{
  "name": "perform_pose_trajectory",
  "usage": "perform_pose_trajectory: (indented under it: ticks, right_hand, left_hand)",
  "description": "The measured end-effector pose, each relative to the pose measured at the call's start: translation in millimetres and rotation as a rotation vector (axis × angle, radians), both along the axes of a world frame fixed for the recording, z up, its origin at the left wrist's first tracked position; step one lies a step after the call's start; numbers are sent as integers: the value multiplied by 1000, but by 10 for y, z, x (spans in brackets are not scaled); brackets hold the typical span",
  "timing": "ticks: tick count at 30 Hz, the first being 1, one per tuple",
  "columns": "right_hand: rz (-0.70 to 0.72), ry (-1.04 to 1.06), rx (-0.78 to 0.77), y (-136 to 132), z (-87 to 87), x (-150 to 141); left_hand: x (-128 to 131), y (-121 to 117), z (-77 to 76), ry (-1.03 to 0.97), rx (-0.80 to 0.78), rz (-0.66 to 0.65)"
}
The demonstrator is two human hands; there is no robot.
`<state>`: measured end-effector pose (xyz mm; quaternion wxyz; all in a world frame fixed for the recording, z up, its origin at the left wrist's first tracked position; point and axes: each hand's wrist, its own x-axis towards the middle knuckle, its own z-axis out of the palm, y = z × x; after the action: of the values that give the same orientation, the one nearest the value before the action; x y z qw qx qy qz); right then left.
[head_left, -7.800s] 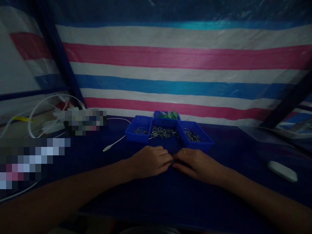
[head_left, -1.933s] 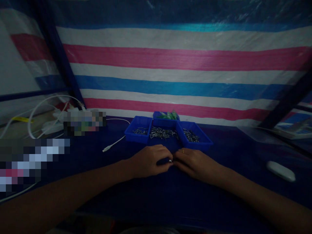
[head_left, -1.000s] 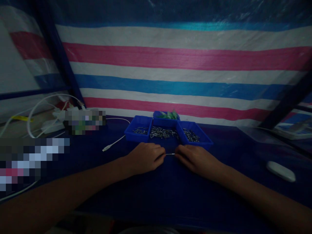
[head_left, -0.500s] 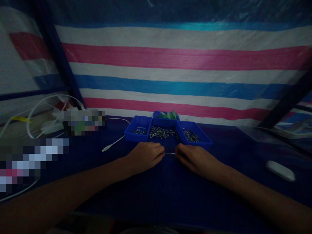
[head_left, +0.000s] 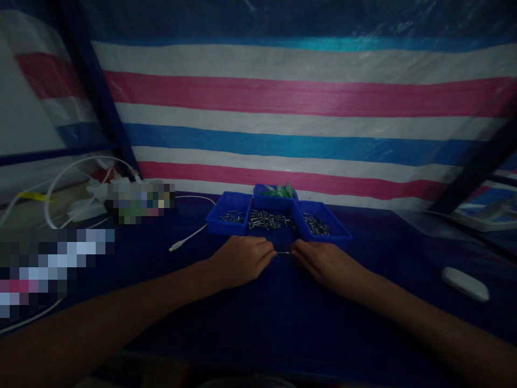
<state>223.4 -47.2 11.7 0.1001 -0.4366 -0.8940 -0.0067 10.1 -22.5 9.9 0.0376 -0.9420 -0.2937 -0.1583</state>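
Observation:
A thin metal rod (head_left: pixel 283 253) spans the small gap between my two hands, just in front of the trays. My left hand (head_left: pixel 244 260) is closed, its fingertips pinching the rod's left end. On the other side, my right hand (head_left: pixel 321 261) is closed too, with its fingertips around the right end. Both ends of the rod are hidden in the fingers. Just beyond the hands lies a loose pile of small metal pins (head_left: pixel 269 219), flanked by a left blue tray (head_left: pixel 221 224) and a right blue tray (head_left: pixel 337 229), each with similar thin metal pieces in it.
Behind the pile stands a third blue tray (head_left: pixel 274 201) with green pieces (head_left: pixel 283 191). A white cable plug (head_left: pixel 176 246) lies on the dark blue table (head_left: pixel 274 323) at left. A white oval object (head_left: pixel 464 283) rests at right. Striped sheeting (head_left: pixel 302 145) hangs behind.
The gap between my hands has narrowed a little, with my left fingertips slightly further right. Less of the rod shows between them. The trays and pile look the same.

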Motion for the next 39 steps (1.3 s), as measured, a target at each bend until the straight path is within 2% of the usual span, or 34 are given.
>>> perform_pose_trajectory:
  ticks: [28, 39]
  right_hand:
    - [11, 60, -24, -16, 1, 12]
    - [2, 35, -3, -5, -12, 1]
  left_hand:
    - [-24, 52, -55, -53, -44, -44]
    - [-20, 28, -39, -28, 7, -14]
